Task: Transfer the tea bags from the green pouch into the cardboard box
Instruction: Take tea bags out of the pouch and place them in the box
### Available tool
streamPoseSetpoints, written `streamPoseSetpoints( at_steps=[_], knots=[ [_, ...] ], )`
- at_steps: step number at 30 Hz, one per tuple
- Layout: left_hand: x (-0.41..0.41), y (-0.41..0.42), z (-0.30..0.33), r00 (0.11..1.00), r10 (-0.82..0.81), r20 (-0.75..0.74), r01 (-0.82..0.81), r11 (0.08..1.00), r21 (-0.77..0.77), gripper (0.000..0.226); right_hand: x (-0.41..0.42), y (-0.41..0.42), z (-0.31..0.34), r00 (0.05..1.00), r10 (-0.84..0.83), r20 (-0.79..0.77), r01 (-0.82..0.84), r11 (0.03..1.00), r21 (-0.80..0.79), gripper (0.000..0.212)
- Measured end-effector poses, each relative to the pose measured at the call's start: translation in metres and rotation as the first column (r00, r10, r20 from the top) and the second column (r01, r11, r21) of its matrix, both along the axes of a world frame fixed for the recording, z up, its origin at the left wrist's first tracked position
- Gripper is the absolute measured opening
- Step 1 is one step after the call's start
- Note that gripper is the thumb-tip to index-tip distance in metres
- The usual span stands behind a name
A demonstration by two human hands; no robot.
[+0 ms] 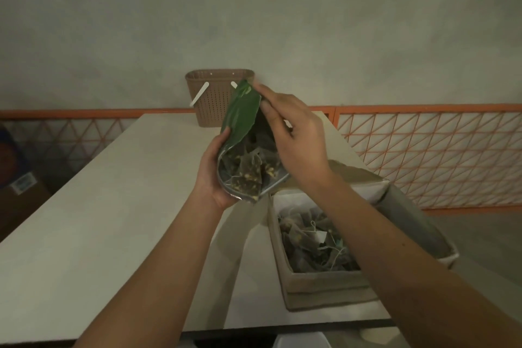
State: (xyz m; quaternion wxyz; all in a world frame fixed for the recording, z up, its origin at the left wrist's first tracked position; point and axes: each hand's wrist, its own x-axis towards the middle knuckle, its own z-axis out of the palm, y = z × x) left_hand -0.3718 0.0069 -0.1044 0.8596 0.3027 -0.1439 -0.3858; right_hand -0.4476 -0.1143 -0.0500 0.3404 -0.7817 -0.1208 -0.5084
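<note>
The green pouch (pixel 241 116) is held up over the table, its open mouth facing me, with several tea bags (pixel 248 169) visible inside. My left hand (pixel 211 175) grips the pouch from the left and below. My right hand (pixel 293 138) holds the pouch's upper right edge, fingers on the far top corner and thumb at the rim. The cardboard box (pixel 322 281) stands open on the table at lower right, under my right forearm, with several tea bags (pixel 310 237) lying in it.
A brown perforated plastic basket (pixel 214 93) stands at the table's far end against the wall. The pale table (pixel 99 206) stretches left. An orange wire fence (pixel 423 150) runs along the right side and behind. A cardboard carton (pixel 19 192) sits on the floor at left.
</note>
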Motion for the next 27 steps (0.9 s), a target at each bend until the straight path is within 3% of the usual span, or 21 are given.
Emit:
streamPoseSetpoints(
  at_steps=[3, 8, 10, 13, 16, 18, 21, 27],
  knots=[
    [0.001, 0.0, -0.004, 1.0, -0.006, -0.012, 0.006, 1.0, -0.027, 0.058, -0.003, -0.002, 0.002, 0.998, -0.006, -0.055, 0.006, 1.0, -0.009, 0.035],
    [-0.003, -0.001, -0.002, 0.998, 0.018, -0.057, -0.02, 0.999, -0.033, 0.054, -0.02, 0.004, -0.006, 0.964, 0.183, -0.193, -0.16, 0.979, 0.126, 0.027],
    [-0.005, -0.001, 0.001, 0.997, 0.032, -0.076, -0.036, 0.998, -0.049, 0.053, -0.028, 0.005, -0.015, 0.979, 0.03, -0.201, -0.031, 1.0, -0.002, 0.022],
    [-0.008, -0.002, 0.006, 0.995, 0.058, -0.082, -0.063, 0.996, -0.065, 0.061, -0.035, 0.011, -0.029, 0.929, -0.261, -0.263, 0.2, 0.951, -0.237, 0.035],
    [-0.01, -0.003, 0.008, 0.996, 0.061, -0.072, -0.064, 0.997, -0.045, 0.065, -0.038, 0.016, -0.036, 0.874, -0.379, -0.304, 0.296, 0.911, -0.286, 0.03],
    [-0.011, -0.003, 0.008, 0.995, 0.057, -0.077, -0.059, 0.998, -0.032, 0.066, -0.038, 0.013, -0.036, 0.891, -0.345, -0.295, 0.288, 0.932, -0.219, 0.018],
    [-0.012, -0.002, 0.009, 0.992, 0.054, -0.115, -0.058, 0.998, -0.033, 0.064, -0.042, 0.004, -0.028, 0.938, -0.178, -0.299, 0.202, 0.978, 0.051, 0.011],
    [-0.013, -0.007, 0.008, 0.992, 0.073, -0.107, -0.08, 0.995, -0.055, 0.061, -0.072, -0.009, -0.009, 0.979, -0.011, -0.205, 0.095, 0.909, 0.407, 0.003]
  ],
)
